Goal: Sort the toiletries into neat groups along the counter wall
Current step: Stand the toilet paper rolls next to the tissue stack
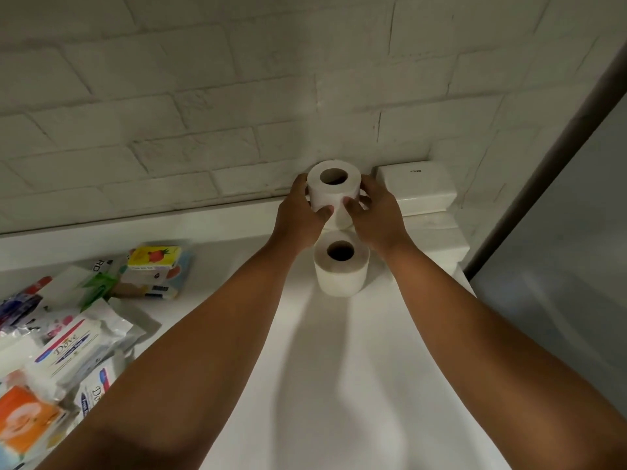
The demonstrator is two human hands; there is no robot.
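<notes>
Far left: your unsorted heap (68, 334) lies on the counter (339, 385), well away from the roll stack. In it: an orange packet (23, 422), two Dove boxes (68, 351) overlapping, loose white pouches, and a strawberry-print box (154, 256) atop another small carton nearest the wall. Items overlap and point every way; no grouping here yet. Judgement: this is the bulk of the work left.

Centre: your left hand (300, 215) wraps the left side of the upper toilet roll (334, 191), thumb on the front face. That roll stands upright, core hole up, close against the brick wall (203, 96). It appears to sit on another roll, of which only a sliver shows beneath; I cannot tell if it is fully seated.

Just in front: a second visible roll (341, 266) stands upright on the counter, untouched by either hand.

Right of centre: your right hand (376, 215) clasps the upper roll's right side, fingers curled round it. Both hands grasping, not released.

Right: a white box (415, 186) sits at the wall on a raised ledge, just beside the rolls.

Status: paper-roll group started at the wall; front roll not yet tucked in line; everything else pending.
</notes>
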